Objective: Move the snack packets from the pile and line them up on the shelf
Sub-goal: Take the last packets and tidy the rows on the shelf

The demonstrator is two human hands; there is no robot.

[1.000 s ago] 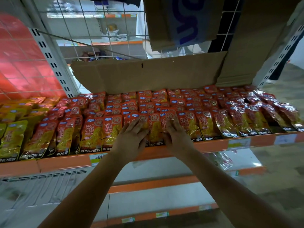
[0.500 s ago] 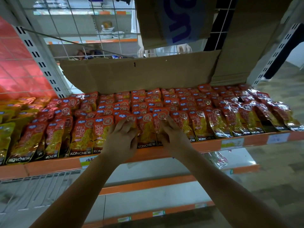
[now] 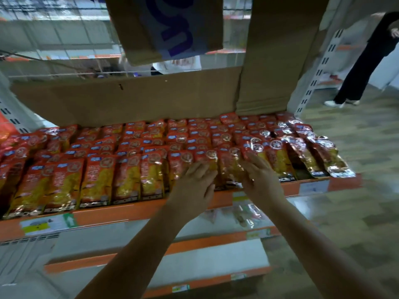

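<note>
Red and yellow snack packets (image 3: 127, 178) lie in overlapping rows across the orange-edged shelf (image 3: 121, 212). My left hand (image 3: 194, 186) rests with straight fingers on a front-row packet right of centre. My right hand (image 3: 261, 178) lies flat beside it on the neighbouring front-row packet (image 3: 228, 167), fingers straight and pointing up-left. The two hands flank that packet and partly hide the lower ends of the packets under them. Shinier packets (image 3: 319, 152) sit slanted at the shelf's right end.
Brown cardboard (image 3: 129, 98) stands behind the packets, with more cardboard (image 3: 278, 50) at the right and a flap (image 3: 164, 26) hanging above. Lower orange shelves (image 3: 151, 255) sit beneath. A person in black trousers (image 3: 364, 61) stands at the far right on the wooden floor.
Both hands have shifted right along the front row, from the middle packets to those nearer the right end. The view has swung right, and a standing person now shows.
</note>
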